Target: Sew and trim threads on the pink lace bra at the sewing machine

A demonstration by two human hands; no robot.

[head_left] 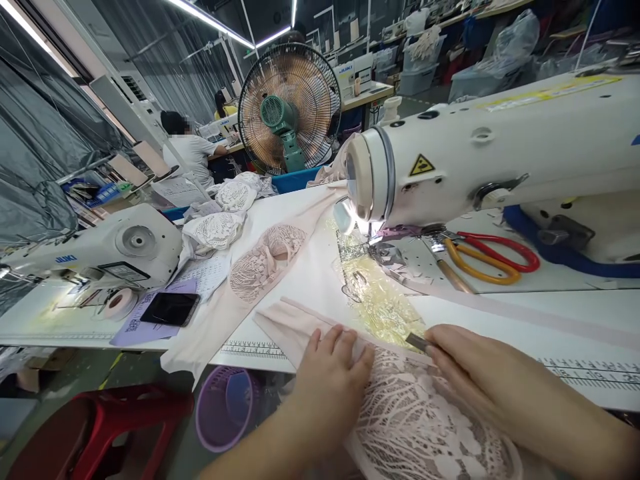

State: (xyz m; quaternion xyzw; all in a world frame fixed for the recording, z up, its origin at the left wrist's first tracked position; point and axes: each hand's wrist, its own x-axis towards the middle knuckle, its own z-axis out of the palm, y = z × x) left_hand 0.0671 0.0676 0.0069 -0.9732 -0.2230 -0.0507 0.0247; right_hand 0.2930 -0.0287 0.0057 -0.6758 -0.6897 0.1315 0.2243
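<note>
Head view, sewing station. Left hand [333,373] lies flat, fingers spread and extended, palm down on the pale pink lace piece [415,420] at the near edge of the white table [500,320]; it holds nothing, only presses the fabric. Right hand [480,377] rests on the same lace piece just to the right, fingers closed narrowly around a small metal tool [416,342] whose tip points left toward the left hand's fingertips (the kind of tool cannot be told at this size). The lace piece drapes over the table edge toward the person; its plain pink band [290,320] runs up and left from under the left hand. Beyond the hands, the white sewing machine [480,147] spans the right of the view, its lamp lighting the needle area [373,243] and a glossy yellowish patch on the table. Red- and orange-handled scissors [487,257] lie under the machine arm. More lace bra cups [267,260] lie well apart to the upper left. Further left: a second sewing machine [100,250], a black phone [170,309], a tape roll [119,303]. A standing fan [289,107] stands behind the table; another person [190,150] sits beyond. Below the table edge: a purple basket [227,407] and a red stool [100,433].
</note>
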